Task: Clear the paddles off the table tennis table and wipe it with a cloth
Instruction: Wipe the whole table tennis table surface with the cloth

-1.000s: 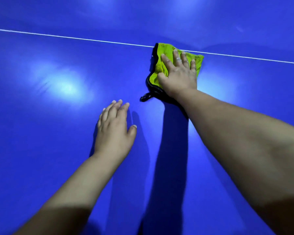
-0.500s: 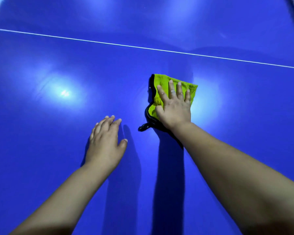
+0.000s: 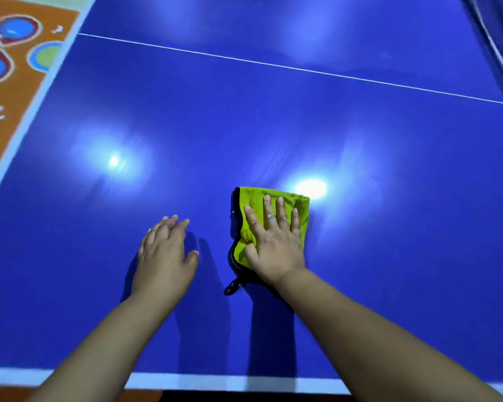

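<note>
Counter glossy blue (white line beyond cloth); right hand pressed flat on cloth, left hand spread flat beside it; patterned orange floor far left.

A deep blue table is gleaming with two pale glare spots, a thin white line crossing it from eleven o'clock to three o'clock and a white band edging it at six o'clock. A yellow-green cloth trimmed in black is sitting just off centre toward five o'clock. At ten o'clock, an orange floor is displaying blue circles ringed in red and white.
</note>
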Motion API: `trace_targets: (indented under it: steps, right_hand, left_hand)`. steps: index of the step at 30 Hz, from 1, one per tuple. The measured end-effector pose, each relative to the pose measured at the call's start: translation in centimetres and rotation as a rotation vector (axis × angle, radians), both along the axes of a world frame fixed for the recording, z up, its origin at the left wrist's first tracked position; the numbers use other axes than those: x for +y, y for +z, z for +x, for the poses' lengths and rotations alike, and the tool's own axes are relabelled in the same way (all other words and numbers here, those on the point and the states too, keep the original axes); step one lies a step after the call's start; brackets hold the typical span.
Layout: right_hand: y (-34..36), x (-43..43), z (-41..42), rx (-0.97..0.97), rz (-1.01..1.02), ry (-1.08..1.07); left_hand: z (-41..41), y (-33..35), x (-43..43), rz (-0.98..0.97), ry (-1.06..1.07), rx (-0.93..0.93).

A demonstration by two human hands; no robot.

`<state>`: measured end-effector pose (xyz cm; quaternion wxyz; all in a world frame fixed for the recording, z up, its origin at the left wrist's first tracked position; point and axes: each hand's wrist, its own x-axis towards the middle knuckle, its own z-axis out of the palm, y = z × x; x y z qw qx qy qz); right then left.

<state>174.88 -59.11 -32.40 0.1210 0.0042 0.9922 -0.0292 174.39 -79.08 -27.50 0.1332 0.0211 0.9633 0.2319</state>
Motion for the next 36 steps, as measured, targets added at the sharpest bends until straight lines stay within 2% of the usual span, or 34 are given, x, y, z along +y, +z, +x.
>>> trace_targets:
  steps: [9, 15, 19, 27, 36]
  right_hand:
    - [-0.6, -9.6, 10.8, 0.033, -0.083, 0.07]
    - [0.0, -10.0, 16.2, 0.036, -0.112, 0.067]
    - [0.4, -8.1, 17.2, 0.012, -0.139, -0.048]
    - [-0.3, -1.0, 10.9, 0.053, -0.09, -0.309]
    - [-0.5, 12.4, -2.6, 0.054, -0.052, -0.342]
  left_hand:
    - [7.7, 0.7, -8.2, -0.075, 0.104, -0.037]
    - [8.2, 1.6, -6.2, -0.054, 0.06, -0.004]
    - [7.2, 2.0, -2.9, -0.011, 0.0, 0.004]
    - [5.2, 0.5, 1.9, -0.04, -0.061, -0.019]
    - [0.1, -0.8, 13.5, -0.043, -0.199, 0.017]
